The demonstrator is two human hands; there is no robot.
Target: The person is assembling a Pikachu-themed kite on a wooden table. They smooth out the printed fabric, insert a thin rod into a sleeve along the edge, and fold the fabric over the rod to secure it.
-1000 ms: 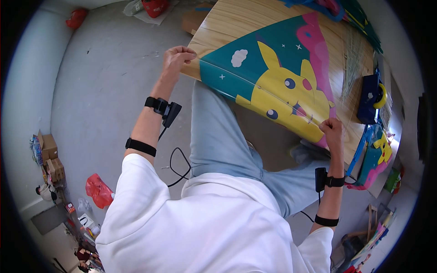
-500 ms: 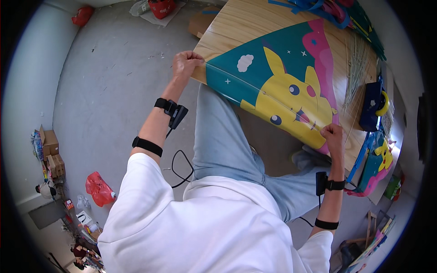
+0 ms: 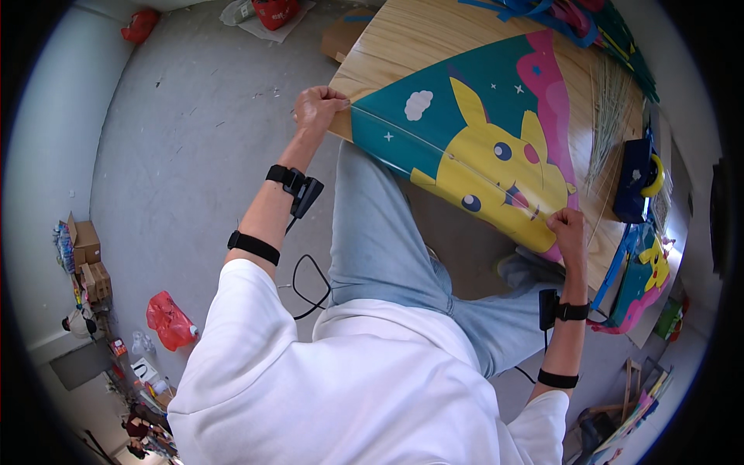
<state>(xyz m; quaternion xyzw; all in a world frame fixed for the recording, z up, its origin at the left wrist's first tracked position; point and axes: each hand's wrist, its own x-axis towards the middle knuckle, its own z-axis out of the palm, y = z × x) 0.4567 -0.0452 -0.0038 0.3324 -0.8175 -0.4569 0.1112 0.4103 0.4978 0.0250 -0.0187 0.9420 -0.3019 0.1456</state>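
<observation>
A triangular kite (image 3: 434, 101), teal with a pink scalloped edge and a yellow cartoon animal, lies on the wooden table, its near part hanging past the edge above my legs. A thin straight line, rod or seam I cannot tell, runs along it between my hands. My left hand (image 3: 316, 107) is closed in a pinch at the kite's narrow left tip. At the line's other end, close to the pink border, my right hand (image 3: 570, 232) pinches the kite with bent fingers. What exactly lies between the fingertips is too small to make out.
On the table (image 3: 395, 39), a bundle of thin sticks (image 3: 608, 124) and a dark blue tape dispenser (image 3: 637, 178) with yellow tape sit right of the kite. Blue strips (image 3: 535, 12) lie at the far edge. Another printed kite (image 3: 639, 279) is at right. A red bag (image 3: 170, 319) rests on the floor.
Hardly anything differs. Both hands keep their hold on the kite, and the whole view has shifted very slightly.
</observation>
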